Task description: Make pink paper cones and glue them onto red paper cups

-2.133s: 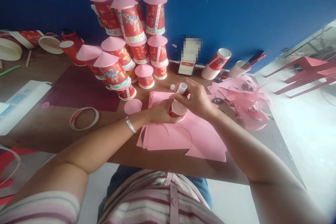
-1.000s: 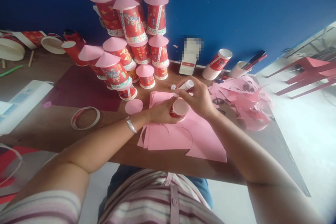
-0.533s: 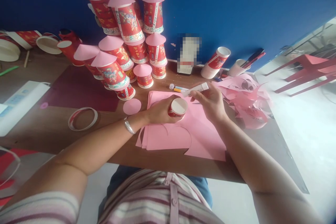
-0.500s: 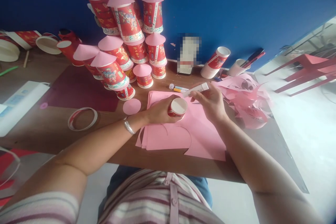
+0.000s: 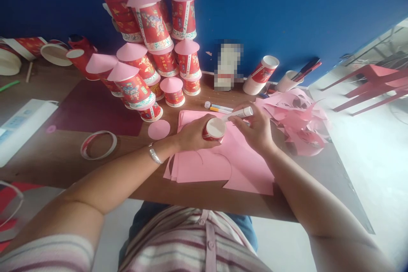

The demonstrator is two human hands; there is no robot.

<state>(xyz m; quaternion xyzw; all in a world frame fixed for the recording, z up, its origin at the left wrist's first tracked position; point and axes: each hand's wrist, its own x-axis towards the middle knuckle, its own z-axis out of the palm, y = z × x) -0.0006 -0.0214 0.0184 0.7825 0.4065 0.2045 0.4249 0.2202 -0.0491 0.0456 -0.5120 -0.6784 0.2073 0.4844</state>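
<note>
My left hand point(image 5: 194, 133) is wrapped round a small red paper cup point(image 5: 215, 129), its pale round end facing up. Between the fingers of my right hand point(image 5: 256, 127) is a white tube point(image 5: 244, 112), tilted, its tip at the cup's rim. Both hands are above a stack of pink paper sheets point(image 5: 197, 168) with curved cuts. Left of the sheets lies a pink paper disc point(image 5: 159, 129).
Red cups with pink cone tops point(image 5: 153, 25) stand stacked at the back left. A roll of tape point(image 5: 98, 145) lies at the left. Pink scraps point(image 5: 302, 123), a pen cup point(image 5: 288, 80) and a marker point(image 5: 219, 107) are on the table.
The white tube has shifted slightly and its tip has come to the cup's rim. My left hand still holds the cup. The view has moved slightly.
</note>
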